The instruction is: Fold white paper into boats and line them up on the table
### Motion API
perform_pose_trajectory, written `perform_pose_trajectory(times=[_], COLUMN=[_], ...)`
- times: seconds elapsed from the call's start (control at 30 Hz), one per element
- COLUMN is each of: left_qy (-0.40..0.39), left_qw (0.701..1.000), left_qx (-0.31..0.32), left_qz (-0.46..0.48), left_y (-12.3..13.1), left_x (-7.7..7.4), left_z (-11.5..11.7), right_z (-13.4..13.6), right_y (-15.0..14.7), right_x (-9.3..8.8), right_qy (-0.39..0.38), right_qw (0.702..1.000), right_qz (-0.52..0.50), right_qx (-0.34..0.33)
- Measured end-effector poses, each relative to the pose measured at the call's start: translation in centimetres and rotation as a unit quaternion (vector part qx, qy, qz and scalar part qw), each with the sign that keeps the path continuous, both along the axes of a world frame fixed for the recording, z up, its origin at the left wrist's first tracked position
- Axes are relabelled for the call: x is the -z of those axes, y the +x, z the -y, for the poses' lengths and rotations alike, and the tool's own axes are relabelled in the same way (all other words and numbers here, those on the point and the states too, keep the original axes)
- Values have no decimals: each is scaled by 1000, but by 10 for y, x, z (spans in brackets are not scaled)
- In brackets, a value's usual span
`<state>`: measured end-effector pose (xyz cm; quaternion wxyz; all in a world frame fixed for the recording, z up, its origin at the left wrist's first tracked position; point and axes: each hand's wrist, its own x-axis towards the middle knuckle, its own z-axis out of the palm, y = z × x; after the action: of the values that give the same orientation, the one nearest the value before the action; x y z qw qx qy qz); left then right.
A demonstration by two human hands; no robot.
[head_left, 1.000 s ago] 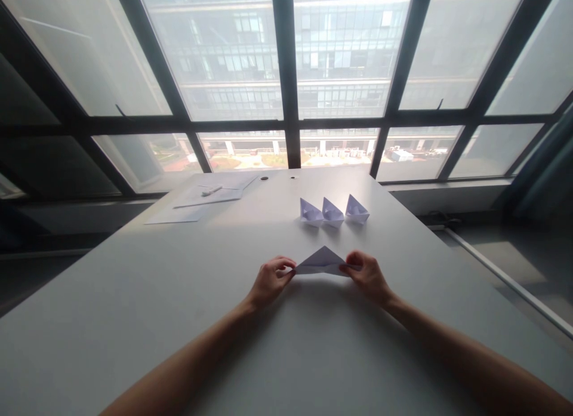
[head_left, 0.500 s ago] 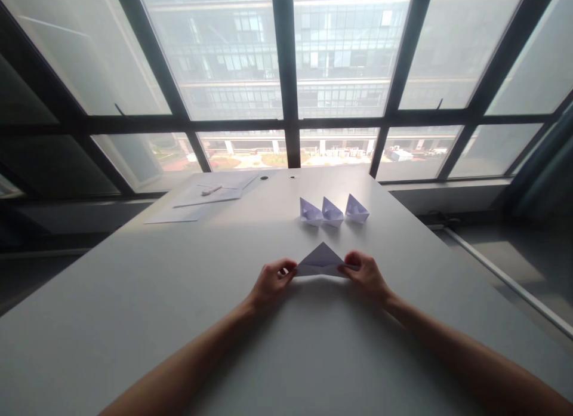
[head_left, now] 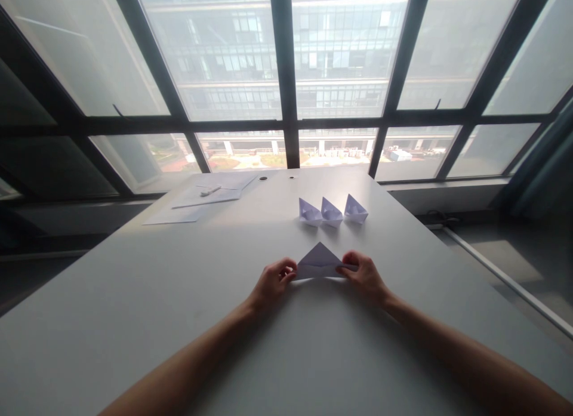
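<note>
A folded sheet of white paper [head_left: 319, 262], shaped like a triangle with a flat band along its lower edge, is held between my two hands just over the table. My left hand [head_left: 274, 280] pinches its left corner between thumb and fingers. At the right corner my right hand [head_left: 364, 277] grips it the same way, and the fingers hide that end. Beyond the peak of the paper, three folded paper boats stand in a row: a left boat [head_left: 310, 213], a middle boat [head_left: 331, 213] and a right boat [head_left: 356, 210] set slightly apart.
The white table [head_left: 147, 296] stretches to tall windows. At its far left lie white paper sheets [head_left: 192, 196] with a small white object [head_left: 210, 191] on top. A round hole [head_left: 263, 178] is near the back edge. A pale pipe [head_left: 505, 279] runs along the floor at right.
The folded paper's lower band has tilted slightly and shows more. Both hands keep their hold on its corners, and the boats stay in place.
</note>
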<state>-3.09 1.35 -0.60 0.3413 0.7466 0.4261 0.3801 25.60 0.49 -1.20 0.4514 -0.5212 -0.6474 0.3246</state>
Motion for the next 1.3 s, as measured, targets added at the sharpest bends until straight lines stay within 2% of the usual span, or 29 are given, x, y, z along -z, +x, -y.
perform_pose_trajectory(times=[0.13,0.3,0.47,0.57,0.73,1.3], left_qy=[30,12,-9,-6,-4,-3], left_qw=[999,999,997,997,997,997], left_qx=[-4,-40,-71,-75,-76,-82], left_qz=[-16,-4,0,-1,-2,-5], left_y=[0,-3,-3,-3,-3,-3], left_x=[0,4,4,3,3,3], left_z=[-1,-5,-6,-6,-5,-5], right_z=[-1,-2,-9,-13,-14,-11], right_y=[1,3,9,15,22,22], right_x=[0,0,-4,-6,-9,-7], right_qy=[11,12,-17,-50,-78,-48], right_qw=[1000,1000,999,995,992,993], right_qz=[22,26,-47,-91,-93,-89], right_qx=[-2,-9,-6,11,-41,-68])
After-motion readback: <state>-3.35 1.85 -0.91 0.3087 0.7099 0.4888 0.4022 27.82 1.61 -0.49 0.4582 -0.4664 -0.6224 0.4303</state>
